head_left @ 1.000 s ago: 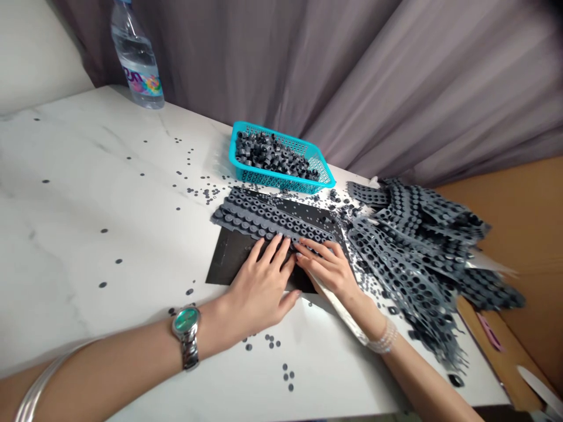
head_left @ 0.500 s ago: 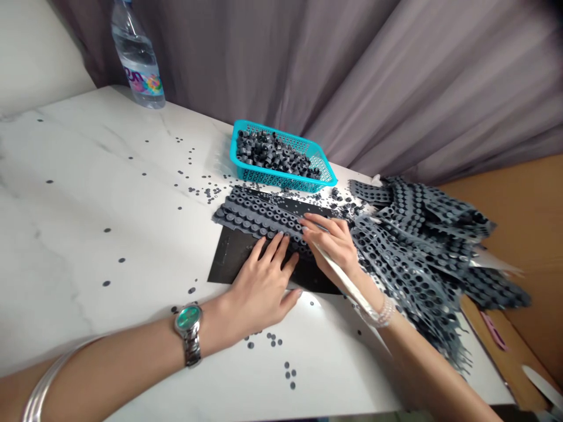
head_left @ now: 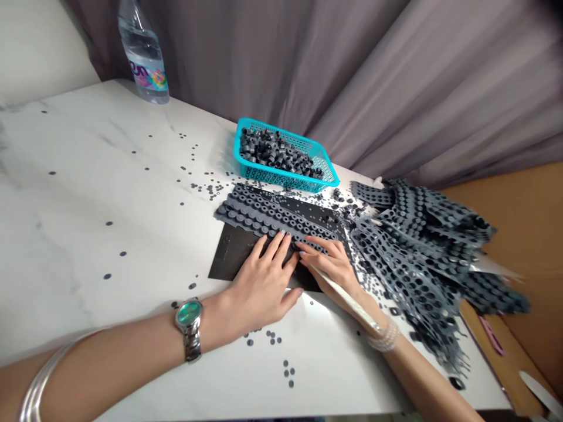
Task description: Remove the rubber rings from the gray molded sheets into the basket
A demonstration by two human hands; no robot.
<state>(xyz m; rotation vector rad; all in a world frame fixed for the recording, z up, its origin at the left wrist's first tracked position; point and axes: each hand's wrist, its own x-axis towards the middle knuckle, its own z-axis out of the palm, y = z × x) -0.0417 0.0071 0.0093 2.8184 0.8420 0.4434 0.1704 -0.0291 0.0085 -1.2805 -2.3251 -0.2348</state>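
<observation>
on the white marble table (head_left: 88, 176), a grey rubber sheet of moulded rings (head_left: 272, 214) lies on a black mat (head_left: 231, 258); the open left hand (head_left: 259, 281) rests flat on it, and the curled right hand (head_left: 329, 264) touches its edge above a pale strip (head_left: 347, 299), grip unclear.

Left hand (head_left: 259, 287), right hand (head_left: 329, 269) on rubber (head_left: 268, 214)
</observation>
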